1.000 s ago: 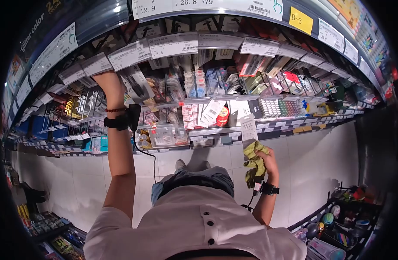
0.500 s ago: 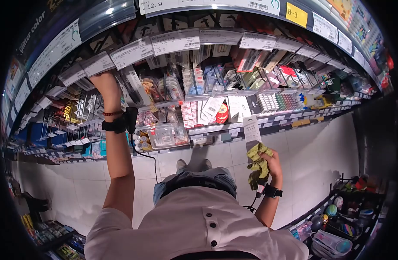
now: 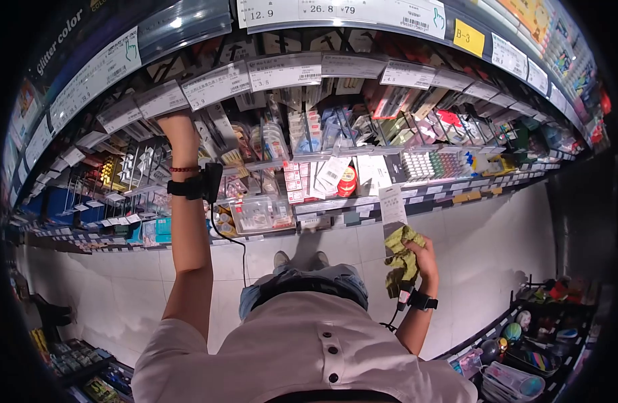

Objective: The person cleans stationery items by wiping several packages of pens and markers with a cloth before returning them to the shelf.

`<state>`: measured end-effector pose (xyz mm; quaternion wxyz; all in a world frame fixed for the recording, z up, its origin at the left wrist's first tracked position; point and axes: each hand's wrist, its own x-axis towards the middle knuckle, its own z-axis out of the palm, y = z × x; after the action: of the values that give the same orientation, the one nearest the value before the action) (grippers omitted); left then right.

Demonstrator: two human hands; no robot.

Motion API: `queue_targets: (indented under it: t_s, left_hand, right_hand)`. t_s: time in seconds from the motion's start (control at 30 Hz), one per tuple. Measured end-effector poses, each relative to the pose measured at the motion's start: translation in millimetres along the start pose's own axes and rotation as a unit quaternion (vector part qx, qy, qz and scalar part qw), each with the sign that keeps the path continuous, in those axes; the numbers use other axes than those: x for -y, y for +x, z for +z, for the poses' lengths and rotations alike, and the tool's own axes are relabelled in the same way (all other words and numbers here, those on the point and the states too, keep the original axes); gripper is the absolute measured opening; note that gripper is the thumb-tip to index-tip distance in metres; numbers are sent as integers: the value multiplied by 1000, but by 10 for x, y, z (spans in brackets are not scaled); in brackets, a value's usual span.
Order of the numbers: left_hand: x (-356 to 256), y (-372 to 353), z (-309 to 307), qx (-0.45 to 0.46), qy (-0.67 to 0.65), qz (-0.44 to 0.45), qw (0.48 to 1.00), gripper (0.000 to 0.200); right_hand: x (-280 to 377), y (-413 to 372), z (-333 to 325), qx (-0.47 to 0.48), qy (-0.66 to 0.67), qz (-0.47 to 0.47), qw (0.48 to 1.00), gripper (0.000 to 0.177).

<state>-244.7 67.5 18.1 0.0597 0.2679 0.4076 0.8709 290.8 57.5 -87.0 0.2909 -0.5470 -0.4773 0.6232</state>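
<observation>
My left hand (image 3: pixel 179 127) reaches in among the hanging goods, behind the row of price labels (image 3: pixel 162 99). Its fingers are hidden there, so what they touch does not show. In my right hand (image 3: pixel 424 258), low beside my body, a crumpled yellow-green cloth (image 3: pixel 403 252) is gripped. A pale hang-tag package (image 3: pixel 393 207) with printed text sticks up above the cloth, seemingly held with it. Hanging packs (image 3: pixel 215 134) are close to the right of my left wrist.
Shelf trays hold red-and-white boxes (image 3: pixel 295 183), a clear plastic box (image 3: pixel 255 213) and rows of markers (image 3: pixel 426 163). A yellow B-3 tag (image 3: pixel 469 37) is on the upper shelf edge. Behind me at right, a low rack (image 3: pixel 524 356) holds balls and bags. A cable (image 3: pixel 243 252) hangs from my left wrist.
The shelf has shifted slightly to the right in view, and my left hand with it, still behind the labels. My right hand keeps the cloth in nearly the same spot.
</observation>
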Motion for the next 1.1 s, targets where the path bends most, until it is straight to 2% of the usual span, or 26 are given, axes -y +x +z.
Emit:
queue_targets:
  t_s: [0.07, 0.13, 0.2, 0.23, 0.27, 0.33, 0.43, 0.53, 0.57, 0.67, 0.77, 0.83, 0.9, 0.97, 1.0, 1.07, 1.1]
  left_hand:
    - [-171, -120, 79, 9, 28, 63, 998, 19]
    - [-219, -167, 92, -19, 33, 70, 997, 15]
    - [-290, -193, 130, -22, 136, 58, 989, 16]
    - [-250, -169, 114, 5, 130, 66, 989, 19]
    - [-248, -156, 139, 29, 139, 126, 982, 22]
    - [-258, -212, 192, 18, 75, 96, 992, 26]
    - [-131, -143, 234, -48, -21, 120, 991, 20]
    - [-327, -266, 247, 30, 131, 122, 983, 13]
    - [-349, -381, 352, -29, 135, 92, 986, 10]
    - [-176, -588, 392, 23, 225, -5, 974, 14]
    - [-176, -688, 608, 75, 92, 0, 993, 14]
    - [225, -594, 477, 94, 217, 152, 960, 13]
    - [217, -598, 520, 81, 228, 172, 955, 13]
    - [121, -651, 584, 39, 125, 61, 990, 13]
    - [75, -626, 575, 75, 227, 132, 962, 16]
    - [24, -594, 475, 148, 417, 261, 858, 23]
    - [74, -578, 462, 127, 333, 147, 923, 23]
  right_hand:
    - [-5, -13, 11, -17, 5, 5, 1000, 17]
    - [68, -57, 56, -30, 8, 30, 999, 17]
    - [14, -27, 17, -19, -11, 25, 999, 17]
    - [9, -19, 21, -20, -9, 18, 1000, 17]
    - [34, -21, 36, -22, -8, 12, 1000, 16]
    - [81, -10, 76, -20, -14, 8, 1000, 16]
    - [95, 13, 113, -24, -13, 8, 1000, 16]
    - [64, 36, 124, -19, -20, 0, 1000, 15]
    - [61, 39, 132, -16, -17, 2, 1000, 15]
    - [45, 53, 143, -5, -14, 3, 1000, 15]
    - [44, 69, 129, 9, -14, -1, 1000, 16]
    - [94, 37, 153, 12, -6, -2, 1000, 17]
    - [95, 2, 150, 5, -8, 5, 1000, 17]
    - [87, -22, 147, -6, -8, 8, 1000, 17]
    - [75, -35, 148, -15, -6, 9, 1000, 18]
    - [26, -90, 130, -25, -9, 11, 1000, 18]
    - [26, -85, 121, -24, -16, 9, 1000, 18]
